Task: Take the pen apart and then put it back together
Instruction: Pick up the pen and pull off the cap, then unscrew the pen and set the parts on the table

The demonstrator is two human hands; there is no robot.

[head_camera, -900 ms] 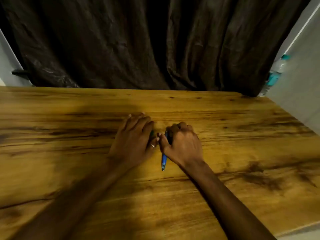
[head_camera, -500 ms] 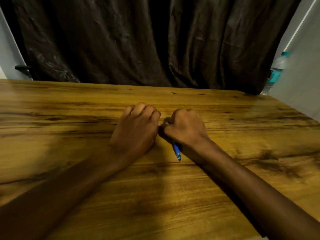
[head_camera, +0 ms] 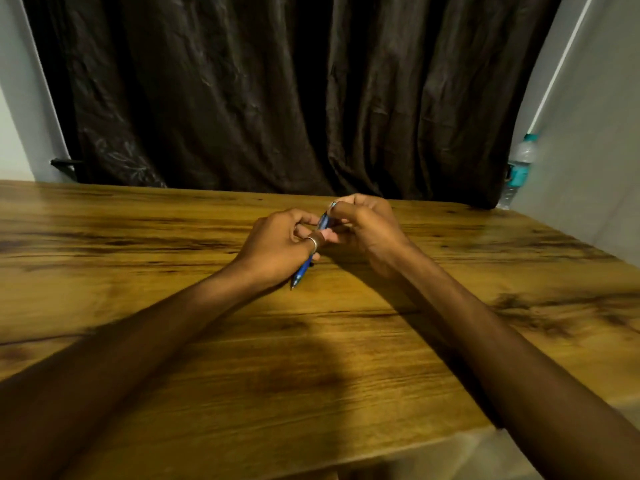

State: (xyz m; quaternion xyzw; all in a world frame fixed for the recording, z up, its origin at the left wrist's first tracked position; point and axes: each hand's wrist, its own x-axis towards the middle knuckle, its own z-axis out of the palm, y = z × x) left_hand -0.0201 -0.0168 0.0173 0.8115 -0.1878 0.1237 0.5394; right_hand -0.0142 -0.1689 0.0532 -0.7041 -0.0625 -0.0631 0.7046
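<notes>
A blue pen (head_camera: 302, 270) is held in both hands above the wooden table (head_camera: 311, 358). Its tip end pokes out below my left hand (head_camera: 277, 244) and points down toward me. The upper end shows between the fingers of my right hand (head_camera: 367, 230), near the top of the fist. My left hand, with a ring on one finger, wraps the lower barrel. My right hand pinches the upper part. The middle of the pen is hidden by the fingers, so I cannot tell whether it is in one piece.
A dark curtain (head_camera: 277, 98) hangs behind the table's far edge. A clear water bottle with a teal label (head_camera: 519, 168) stands at the far right by the white wall (head_camera: 588, 150). The table's near edge runs at the lower right.
Both hands have lifted off the table and moved away from me. The pen was in my right hand alone; now my left hand grips its lower barrel and the right holds the top.
</notes>
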